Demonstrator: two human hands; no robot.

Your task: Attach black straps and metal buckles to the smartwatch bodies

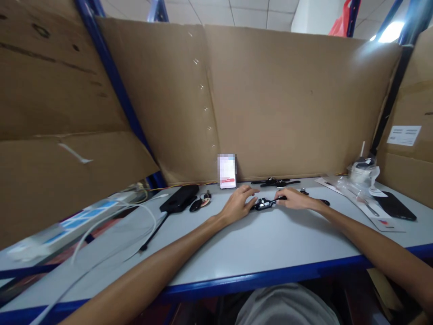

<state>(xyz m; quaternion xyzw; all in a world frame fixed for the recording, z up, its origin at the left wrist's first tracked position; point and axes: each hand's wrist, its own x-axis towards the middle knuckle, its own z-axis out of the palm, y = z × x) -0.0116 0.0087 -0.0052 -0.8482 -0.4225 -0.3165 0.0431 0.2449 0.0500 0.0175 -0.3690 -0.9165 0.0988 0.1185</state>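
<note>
Toward the back edge of the tabletop (270, 253), about midway along it, lay a small black strapped piece (265, 204), and both hands met on it. The left hand (238, 203) had its fingers bent, with thumb and fingertips closed on the piece's left end. The right hand (294, 198) lay curled over the right end, its fingers hiding the contact, so I could not tell whether it pinched or merely pressed. Work this small seemed best done with the piece kept flat on the surface and steadied at one end. The other hand could then work with fingertips only, wrists rested on the table, and nothing forced at the narrow joints. A second black strapped piece (275, 182) lay just behind, near the cardboard wall (287, 104), and was better left clear of the elbows. A white card (227, 171) with a red stripe stood against that wall. Near the right back corner a clear plastic bag (363, 174) held something round, dark and white, too crumpled over to identify. Beside it lay flat packaging (372, 212) and a black phone (394, 206) by the right edge. To the left a black pouch (180, 198) lay shut, its contents hidden, with a key fob (201, 202) just beside it. A white cable (135, 225) looped toward a power strip (77, 221) at the left edge.
</note>
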